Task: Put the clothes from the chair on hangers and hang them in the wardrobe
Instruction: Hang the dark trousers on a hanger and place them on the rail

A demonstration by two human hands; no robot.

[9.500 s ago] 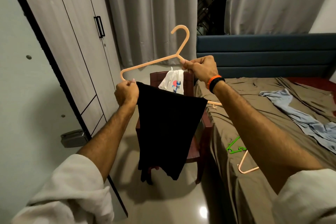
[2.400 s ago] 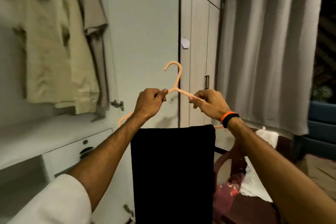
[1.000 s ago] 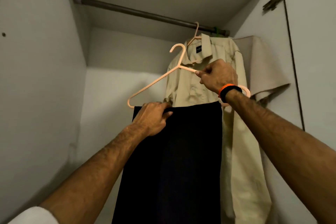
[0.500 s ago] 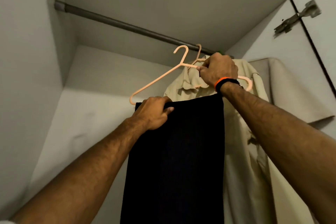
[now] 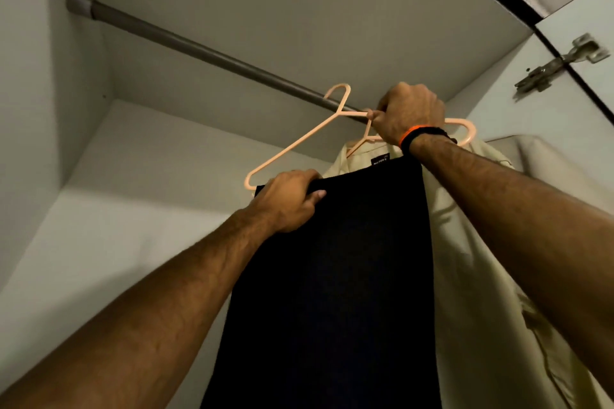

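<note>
Both hands keep their grip: the right hand is clenched round the peach hanger near its neck, and the left hand clutches the hanger's lower bar together with the folded top of the black trousers draped over it. Half a second ago the hook was lower (short of the rod); now it sits up against the wardrobe rod, just left of the cream shirt already hanging there.
</note>
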